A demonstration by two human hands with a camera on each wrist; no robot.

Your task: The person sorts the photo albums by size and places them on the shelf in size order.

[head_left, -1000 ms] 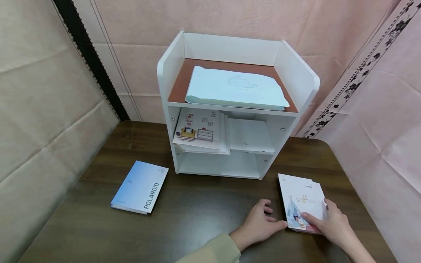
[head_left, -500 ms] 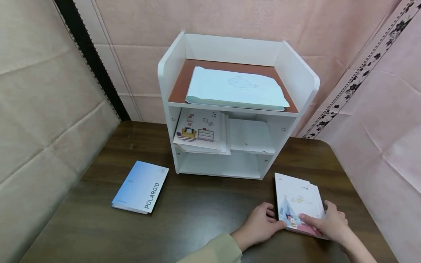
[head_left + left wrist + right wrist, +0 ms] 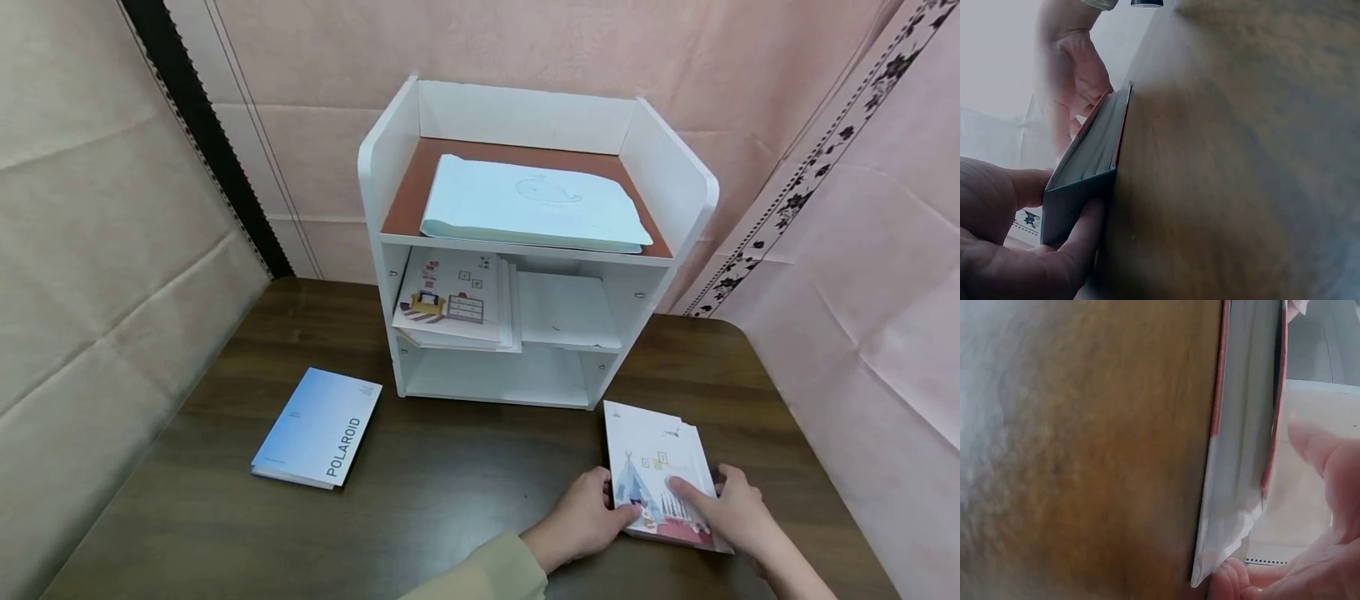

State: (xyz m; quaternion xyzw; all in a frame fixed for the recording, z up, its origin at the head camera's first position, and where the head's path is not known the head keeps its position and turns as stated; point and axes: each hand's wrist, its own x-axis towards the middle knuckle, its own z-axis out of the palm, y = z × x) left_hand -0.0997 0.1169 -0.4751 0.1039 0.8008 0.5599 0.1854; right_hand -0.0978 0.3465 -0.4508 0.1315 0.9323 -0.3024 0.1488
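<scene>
A white hardcover book (image 3: pixel 660 454) with a tent picture on its cover lies at the right of the table, between both hands. My left hand (image 3: pixel 577 521) grips its left edge, thumb on the cover. In the left wrist view the left fingers (image 3: pixel 1082 240) lie against the dark spine. The right hand (image 3: pixel 738 512) holds the opposite edge, its thumb resting on the cover. In the right wrist view the book's page edges (image 3: pixel 1241 437) face the camera, and the right fingertips (image 3: pixel 1229 581) touch the lower corner.
A white shelf unit (image 3: pixel 667 183) stands behind, with a light blue whale-drawn packet (image 3: pixel 540 204) on top and several illustrated books (image 3: pixel 453 300) on the middle shelf. A blue POLAROID book (image 3: pixel 318 425) lies at the left of the brown table (image 3: pixel 420 508). Curtains surround the table.
The white book has slid left along the table with the right hand. My left hand, at first beside its corner, now holds its left edge.
</scene>
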